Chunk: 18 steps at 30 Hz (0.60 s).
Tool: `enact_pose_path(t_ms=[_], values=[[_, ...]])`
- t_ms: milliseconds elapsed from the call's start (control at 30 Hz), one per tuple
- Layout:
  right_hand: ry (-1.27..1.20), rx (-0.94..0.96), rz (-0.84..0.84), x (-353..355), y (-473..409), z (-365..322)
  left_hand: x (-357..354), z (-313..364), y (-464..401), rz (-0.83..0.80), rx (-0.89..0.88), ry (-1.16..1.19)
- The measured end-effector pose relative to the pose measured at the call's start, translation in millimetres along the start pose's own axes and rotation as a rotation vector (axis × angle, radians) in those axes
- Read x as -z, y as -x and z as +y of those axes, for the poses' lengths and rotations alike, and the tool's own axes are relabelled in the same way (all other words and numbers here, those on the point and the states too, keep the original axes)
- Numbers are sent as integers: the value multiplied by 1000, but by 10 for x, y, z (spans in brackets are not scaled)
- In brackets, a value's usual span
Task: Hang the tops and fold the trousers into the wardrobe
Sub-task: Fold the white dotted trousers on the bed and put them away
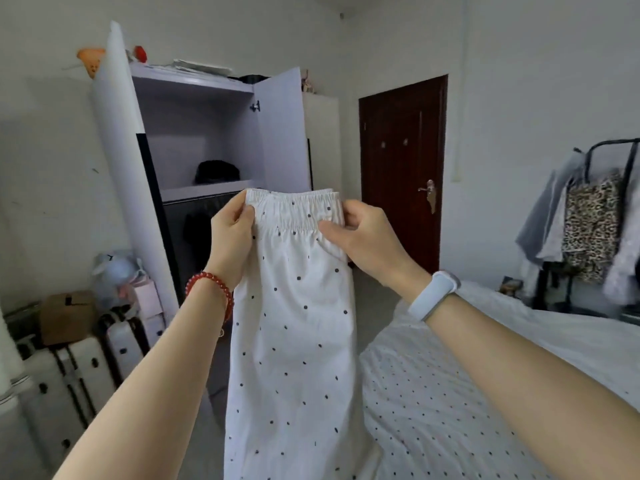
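Trousers (294, 323) white, dark-dotted (elastic waistband)

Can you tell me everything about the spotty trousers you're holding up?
The trousers are white, thin-looking cloth with small dark dots and a gathered elastic waistband. They hang straight down in the air, unfolded. The left hand pinches one end of the waistband, the right hand the other. Their lower end runs out of view.

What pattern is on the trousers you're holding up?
White with small dark dots, on the trousers that both hands hold by the waistband. The head view shows it.
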State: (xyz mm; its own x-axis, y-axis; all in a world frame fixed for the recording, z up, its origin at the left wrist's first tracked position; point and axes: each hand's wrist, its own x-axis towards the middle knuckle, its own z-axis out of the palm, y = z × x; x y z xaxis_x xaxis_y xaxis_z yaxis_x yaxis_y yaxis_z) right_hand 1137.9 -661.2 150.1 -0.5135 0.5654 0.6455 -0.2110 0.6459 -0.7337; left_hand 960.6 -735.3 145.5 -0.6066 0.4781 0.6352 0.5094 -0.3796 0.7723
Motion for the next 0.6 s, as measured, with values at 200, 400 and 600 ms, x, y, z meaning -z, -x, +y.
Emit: enact_pose_path(t_ms=[200,400,600], values=[[72,-84,157,991,-388,777,-1404,-357,-398,-103,29,62],[127,-294,262,1910,-550,1922,-2831,-1072,-569,-272,128,37],[206,-518,363,2681,-589,3478,-4228,-2277,-626,-422,224,-21]])
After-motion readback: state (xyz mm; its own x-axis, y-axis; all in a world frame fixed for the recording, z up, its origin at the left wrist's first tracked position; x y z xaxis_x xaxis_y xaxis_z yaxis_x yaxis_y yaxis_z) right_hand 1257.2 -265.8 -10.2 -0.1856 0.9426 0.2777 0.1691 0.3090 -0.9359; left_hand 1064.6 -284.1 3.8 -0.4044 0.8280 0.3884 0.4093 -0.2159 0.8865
